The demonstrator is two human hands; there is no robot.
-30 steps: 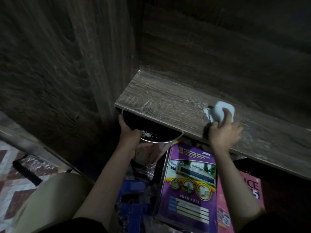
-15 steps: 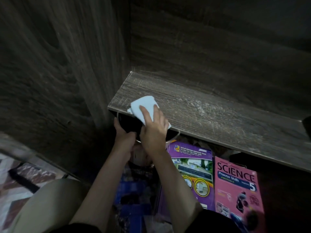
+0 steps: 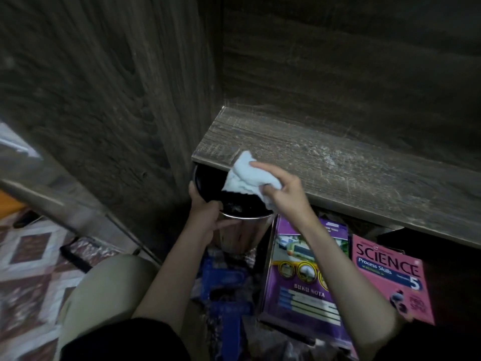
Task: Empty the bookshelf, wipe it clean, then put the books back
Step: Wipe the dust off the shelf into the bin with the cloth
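Now our right hand [image 3: 286, 194] grips a pale cloth [image 3: 244, 175] at the shelf [image 3: 338, 162] (dusty, scratched woodgrain); our left hand [image 3: 205, 214] grips the bin [image 3: 242, 230]. Purple book [image 3: 299, 282]: "BUKU NOTA"; pink book [image 3: 390, 277]: "SCIENCE Process Skills 5".

The dusty wooden shelf [image 3: 338, 162] is bare of books, with pale scuffs along its top. At the shelf's front left corner the right hand [image 3: 283, 194] holds a bunched white cloth [image 3: 247, 175] over the edge. Just under that corner the left hand [image 3: 205, 217] grips the rim of a metal bin [image 3: 242, 230], dark inside. Below the shelf, on the floor, lie a purple notebook [image 3: 299, 277] and, further right, a pink Science book [image 3: 390, 277]. A patterned rug [image 3: 31, 269] lies far left of the shelf.
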